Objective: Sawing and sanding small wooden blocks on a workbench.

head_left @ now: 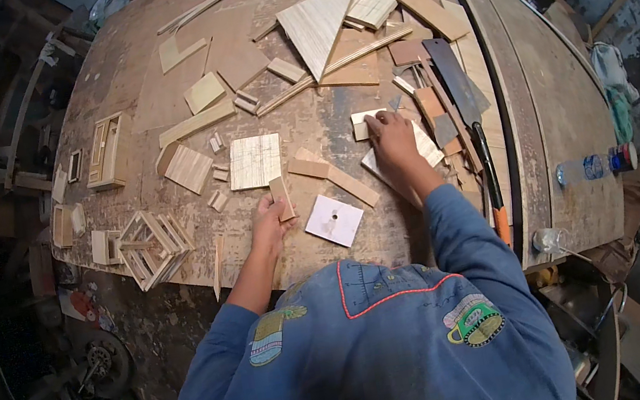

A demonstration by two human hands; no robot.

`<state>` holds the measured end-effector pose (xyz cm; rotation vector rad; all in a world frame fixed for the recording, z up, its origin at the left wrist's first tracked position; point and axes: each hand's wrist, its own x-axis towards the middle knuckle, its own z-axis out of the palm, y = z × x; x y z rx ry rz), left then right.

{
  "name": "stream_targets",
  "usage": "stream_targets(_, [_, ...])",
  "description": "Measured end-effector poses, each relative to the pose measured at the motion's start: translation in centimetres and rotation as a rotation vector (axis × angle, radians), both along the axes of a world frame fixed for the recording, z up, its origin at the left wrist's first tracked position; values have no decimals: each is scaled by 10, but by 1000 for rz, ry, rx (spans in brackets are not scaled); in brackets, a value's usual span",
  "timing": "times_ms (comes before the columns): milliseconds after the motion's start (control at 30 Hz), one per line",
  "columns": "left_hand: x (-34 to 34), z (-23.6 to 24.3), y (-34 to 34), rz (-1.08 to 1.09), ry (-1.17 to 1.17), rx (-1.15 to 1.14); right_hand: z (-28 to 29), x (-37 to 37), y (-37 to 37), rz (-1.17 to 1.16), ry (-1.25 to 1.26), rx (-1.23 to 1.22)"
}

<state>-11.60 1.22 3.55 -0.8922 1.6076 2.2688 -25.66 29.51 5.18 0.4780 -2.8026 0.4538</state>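
My left hand grips a narrow light wooden piece upright near the front middle of the bench. My right hand has its fingers curled on a small pale wooden block, above a pale board. Between my hands lie a small white square panel with a hole in it and two tan strips. Just beyond my left hand is a square pale board.
Wooden scraps and a triangular board cover the bench. Small wooden frames stand at left. A saw and an orange-handled tool lie at right, beside a plastic bottle and a glass jar.
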Motion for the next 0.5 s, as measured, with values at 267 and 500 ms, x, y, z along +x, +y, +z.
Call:
stream_targets(267, [-18, 5, 11, -42, -39, -20, -11, -40, 7, 131, -159, -89])
stream_targets(500, [-27, -1, 14, -37, -28, 2, 17, -34, -15, -12, -366, 56])
